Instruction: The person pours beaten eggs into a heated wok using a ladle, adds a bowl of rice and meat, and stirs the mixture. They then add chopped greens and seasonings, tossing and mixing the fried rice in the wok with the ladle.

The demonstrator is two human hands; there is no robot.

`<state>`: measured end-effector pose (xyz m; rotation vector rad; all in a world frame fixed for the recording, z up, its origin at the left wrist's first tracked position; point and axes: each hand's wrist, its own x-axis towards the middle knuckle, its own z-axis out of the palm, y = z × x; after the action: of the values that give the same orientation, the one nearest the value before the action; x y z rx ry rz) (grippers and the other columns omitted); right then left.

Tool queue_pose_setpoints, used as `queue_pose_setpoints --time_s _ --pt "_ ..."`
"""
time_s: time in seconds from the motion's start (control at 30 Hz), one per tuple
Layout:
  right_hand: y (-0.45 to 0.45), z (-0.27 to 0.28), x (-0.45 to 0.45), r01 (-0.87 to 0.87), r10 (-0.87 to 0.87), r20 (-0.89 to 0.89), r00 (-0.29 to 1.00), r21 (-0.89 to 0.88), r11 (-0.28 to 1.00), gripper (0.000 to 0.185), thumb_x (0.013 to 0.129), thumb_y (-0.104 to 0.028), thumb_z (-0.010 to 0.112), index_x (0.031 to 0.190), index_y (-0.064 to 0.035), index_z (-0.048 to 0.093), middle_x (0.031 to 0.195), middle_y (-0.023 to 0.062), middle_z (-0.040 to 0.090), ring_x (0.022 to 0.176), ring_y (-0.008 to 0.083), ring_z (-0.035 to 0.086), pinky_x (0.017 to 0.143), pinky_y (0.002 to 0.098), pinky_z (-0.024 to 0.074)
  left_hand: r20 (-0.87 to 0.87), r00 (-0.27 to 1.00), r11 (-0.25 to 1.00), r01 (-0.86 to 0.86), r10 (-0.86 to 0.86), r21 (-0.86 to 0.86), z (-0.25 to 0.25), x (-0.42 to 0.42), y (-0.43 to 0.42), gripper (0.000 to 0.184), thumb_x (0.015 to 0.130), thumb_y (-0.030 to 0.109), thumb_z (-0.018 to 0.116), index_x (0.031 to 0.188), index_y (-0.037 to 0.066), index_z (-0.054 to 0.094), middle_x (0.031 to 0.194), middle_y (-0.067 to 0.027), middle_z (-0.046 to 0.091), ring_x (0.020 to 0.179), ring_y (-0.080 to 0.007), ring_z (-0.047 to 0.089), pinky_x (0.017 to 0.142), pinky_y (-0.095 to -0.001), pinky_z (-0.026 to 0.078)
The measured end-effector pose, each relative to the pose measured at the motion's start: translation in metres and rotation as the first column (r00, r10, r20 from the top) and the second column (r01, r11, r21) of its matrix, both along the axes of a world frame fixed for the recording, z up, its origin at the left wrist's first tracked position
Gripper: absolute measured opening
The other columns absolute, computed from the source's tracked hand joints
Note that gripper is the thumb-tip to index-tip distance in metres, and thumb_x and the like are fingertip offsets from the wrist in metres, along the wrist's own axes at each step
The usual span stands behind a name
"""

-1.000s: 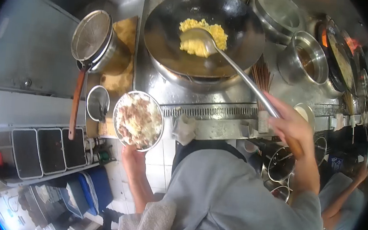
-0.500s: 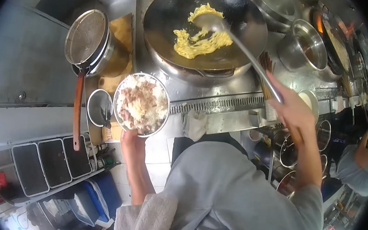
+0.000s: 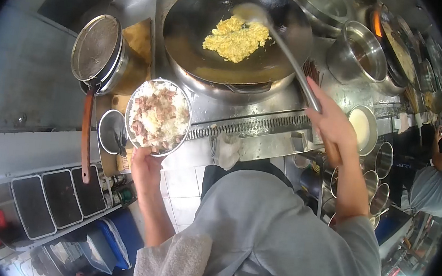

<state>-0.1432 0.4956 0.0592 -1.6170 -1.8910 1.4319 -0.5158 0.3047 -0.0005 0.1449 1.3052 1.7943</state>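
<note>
My left hand point(image 3: 146, 167) grips the near rim of a metal bowl point(image 3: 186, 129) heaped with white rice and chopped pinkish meat point(image 3: 155, 111). The bowl is level, left of a big dark wok point(image 3: 201, 69). In my right hand point(image 3: 335, 120) is the handle of a long metal ladle point(image 3: 297, 65), fingers wrapped round it. The ladle's head lies over the wok at the far edge of the scrambled egg point(image 3: 236, 39). That egg forms one yellow mound in the wok's middle.
A mesh strainer point(image 3: 97, 43) with a wooden handle rests over a pot at the left. Beside the bowl stands a metal cup point(image 3: 111, 131). A steel pot point(image 3: 361, 53) and a container of pale liquid point(image 3: 360, 129) are at the right. Another person point(image 3: 429, 190) is at far right.
The egg has gone from a spread, curved strip to a compact mound. My right hand and ladle have shifted slightly in view; the bowl is still held in my left hand.
</note>
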Motion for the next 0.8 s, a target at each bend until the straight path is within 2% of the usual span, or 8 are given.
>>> queue_pose_setpoints --time_s 0.07,0.27,0.43,0.53,0.6,0.63,0.73,0.8 --pt "-0.018 0.027 0.018 -0.055 0.045 -0.063 0.997 -0.16 0.986 0.073 0.081 -0.005 0.056 0.146 -0.0158 0.025 0.071 0.0113 0.057 0.049 0.0151 0.051 0.048 0.0309 0.0442 -0.047 0.996 0.997 0.072 -0.071 0.032 0.003 -0.007 0.005 0.043 0.08 0.005 0.046 0.122 -0.004 0.046 0.119 -0.0164 0.056 0.103 -0.0268 0.059 0.081 -0.0377 0.056" --pt "-0.007 0.011 0.025 -0.211 0.211 0.009 0.978 0.027 0.977 0.073 0.08 -0.005 0.056 0.146 -0.0142 0.025 0.073 0.0111 0.059 0.046 0.0164 0.051 0.049 0.0315 0.0444 -0.081 0.987 0.99 0.139 -0.135 0.037 0.028 -0.008 0.039 0.042 0.079 0.004 0.046 0.12 -0.004 0.046 0.117 -0.016 0.056 0.102 -0.0269 0.059 0.083 -0.0403 0.053" --pt "0.031 -0.016 0.0 -0.094 0.099 -0.069 0.993 0.071 0.993 0.072 0.082 -0.006 0.056 0.146 -0.0152 0.024 0.069 0.0101 0.057 0.044 0.0152 0.049 0.044 0.0313 0.0433 -0.066 0.982 0.982 0.179 -0.175 0.064 0.04 -0.006 0.078 0.041 0.081 0.005 0.046 0.121 -0.006 0.046 0.119 -0.0162 0.055 0.106 -0.0285 0.057 0.087 -0.0424 0.052" --pt "0.018 -0.008 0.035 -0.093 0.076 -0.167 0.983 -0.094 0.991 0.071 0.083 -0.006 0.055 0.146 -0.0152 0.025 0.066 0.0091 0.055 0.044 0.014 0.05 0.043 0.0303 0.043 -0.119 0.969 0.976 0.216 -0.214 0.007 0.053 -0.016 0.11 0.041 0.082 0.004 0.045 0.121 -0.007 0.045 0.118 -0.0162 0.055 0.107 -0.0292 0.057 0.087 -0.0435 0.053" --pt "-0.011 -0.006 0.033 0.031 -0.033 -0.085 0.996 -0.026 0.999 0.07 0.083 -0.005 0.055 0.145 -0.0134 0.025 0.065 0.0073 0.054 0.046 0.0132 0.05 0.045 0.0297 0.0439 -0.186 0.948 0.965 0.262 -0.258 -0.006 0.058 -0.027 0.144 0.04 0.082 0.004 0.044 0.12 -0.007 0.045 0.117 -0.0171 0.055 0.106 -0.0291 0.058 0.084 -0.0421 0.055" --pt "-0.019 -0.024 0.038 0.059 -0.052 -0.123 0.991 0.049 0.997 0.068 0.084 -0.005 0.055 0.145 -0.0115 0.026 0.073 0.0096 0.055 0.046 0.0133 0.05 0.048 0.0295 0.045 -0.236 0.925 0.954 0.296 -0.297 -0.04 0.068 -0.03 0.163 0.04 0.082 0.004 0.045 0.12 -0.006 0.045 0.115 -0.0181 0.056 0.102 -0.0287 0.059 0.082 -0.041 0.056" --pt "-0.047 -0.069 0.042 0.179 -0.205 -0.464 0.862 -0.099 0.979 0.066 0.085 -0.006 0.054 0.145 -0.0103 0.025 0.086 0.0156 0.058 0.051 0.012 0.051 0.048 0.0306 0.0456 -0.47 0.818 0.935 0.351 -0.333 -0.05 0.077 -0.036 0.234 0.03 0.082 0.003 0.049 0.111 -0.004 0.053 0.109 -0.0205 0.058 0.093 -0.0269 0.064 0.074 -0.039 0.058" --pt "-0.054 -0.048 0.046 0.168 -0.19 -0.275 0.943 -0.103 0.98 0.066 0.086 -0.007 0.055 0.145 -0.0101 0.025 0.1 0.0218 0.058 0.059 0.0188 0.058 0.056 0.0328 0.0488 -0.759 0.544 0.927 0.303 -0.358 -0.221 0.087 -0.014 0.279 0.021 0.08 0.001 0.052 0.098 -0.002 0.06 0.106 -0.0191 0.06 0.09 -0.0296 0.064 0.075 -0.0407 0.057"
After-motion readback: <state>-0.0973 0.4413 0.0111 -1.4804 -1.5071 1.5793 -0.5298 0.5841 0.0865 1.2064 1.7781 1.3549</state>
